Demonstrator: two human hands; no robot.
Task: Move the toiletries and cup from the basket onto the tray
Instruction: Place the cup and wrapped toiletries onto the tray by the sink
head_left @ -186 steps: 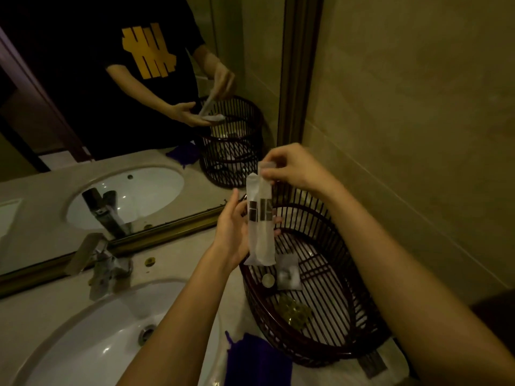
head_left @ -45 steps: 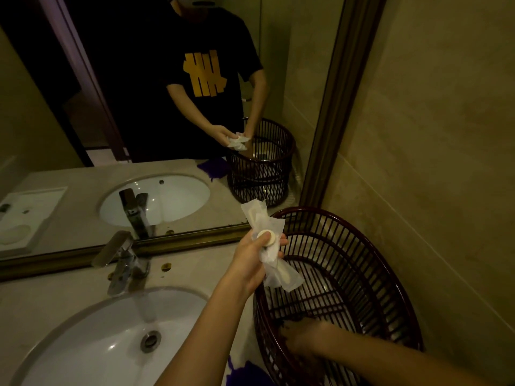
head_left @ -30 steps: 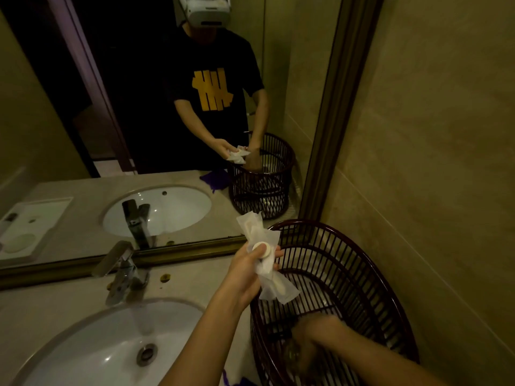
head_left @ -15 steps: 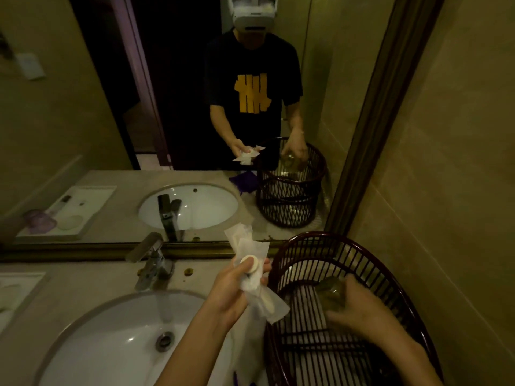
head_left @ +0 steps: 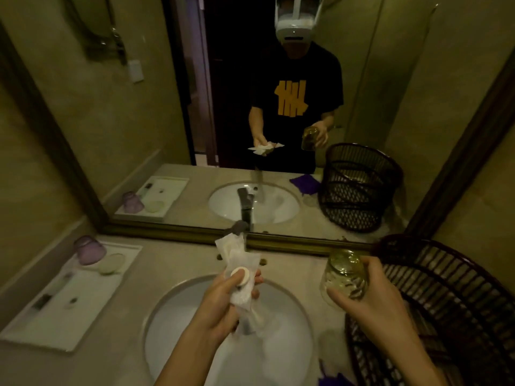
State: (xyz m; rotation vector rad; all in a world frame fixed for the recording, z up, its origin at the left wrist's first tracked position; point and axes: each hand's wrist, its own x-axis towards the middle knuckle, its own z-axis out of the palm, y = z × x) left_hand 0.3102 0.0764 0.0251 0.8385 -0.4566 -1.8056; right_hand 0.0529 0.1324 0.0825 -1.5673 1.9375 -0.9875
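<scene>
My left hand [head_left: 223, 299] hangs over the sink, shut on a bunch of white toiletry packets [head_left: 239, 260] with a small round white piece on top. My right hand [head_left: 373, 299] grips a clear glass cup [head_left: 344, 275], held in the air just left of the dark slatted basket [head_left: 446, 291] at the right. The white tray [head_left: 83, 307] lies on the counter at the far left, apart from both hands. An upturned purple cup [head_left: 89, 249] and a pale round dish [head_left: 112, 263] stand at its far end.
A white oval sink [head_left: 200, 324] lies below my hands, its tap [head_left: 239, 228] by the mirror frame. The wide mirror [head_left: 195, 107] repeats the scene. A purple cloth [head_left: 334, 381] lies at the bottom edge. A tiled wall closes the right side.
My right hand has lifted the glass cup out of the basket and carried it leftward. My left hand with the packets has moved over the sink. The view has swung left, showing the tray.
</scene>
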